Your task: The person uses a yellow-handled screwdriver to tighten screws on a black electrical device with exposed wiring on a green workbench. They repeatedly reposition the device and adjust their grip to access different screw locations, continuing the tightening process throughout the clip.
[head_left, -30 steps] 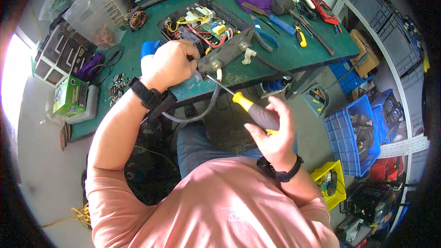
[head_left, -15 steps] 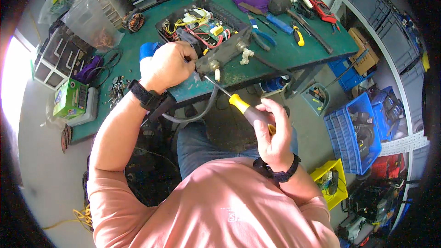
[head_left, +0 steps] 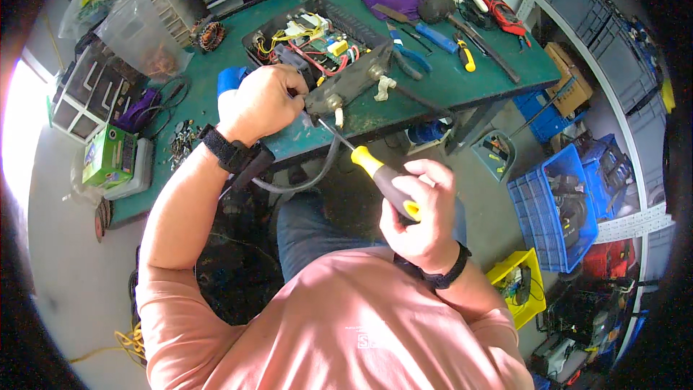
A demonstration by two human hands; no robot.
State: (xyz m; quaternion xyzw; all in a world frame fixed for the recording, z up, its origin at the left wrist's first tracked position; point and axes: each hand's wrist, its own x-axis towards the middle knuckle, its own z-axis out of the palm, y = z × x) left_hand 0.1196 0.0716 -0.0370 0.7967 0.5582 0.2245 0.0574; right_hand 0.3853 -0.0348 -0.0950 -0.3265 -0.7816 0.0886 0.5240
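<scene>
My left hand [head_left: 256, 101] is closed at the near left corner of a black housing [head_left: 343, 91], whose open top shows a circuit board [head_left: 317, 36] with red and yellow wires. A blue object [head_left: 231, 78] lies beside that hand. My right hand [head_left: 426, 217] is wrapped round a yellow-and-black screwdriver [head_left: 379, 173]. Its shaft points up-left to the housing's near face, below my left hand's fingers; whether the tip touches is unclear. Pale fittings [head_left: 384, 87] stick out from that face, and a grey hose [head_left: 296, 188] loops down beneath it.
Pliers [head_left: 408, 58], screwdrivers [head_left: 440, 42] and a purple cloth [head_left: 390, 3] lie on the green bench [head_left: 505, 65]. Parts drawers [head_left: 94, 94], a green box [head_left: 110, 155] and loose screws [head_left: 186, 141] sit at the left. Blue crates [head_left: 552, 224] and a yellow bin [head_left: 516, 296] stand at the right.
My right hand has shifted its grip on the screwdriver handle, turning with fingers more curled, and the screwdriver has moved slightly left. My left hand has stayed nearly in place.
</scene>
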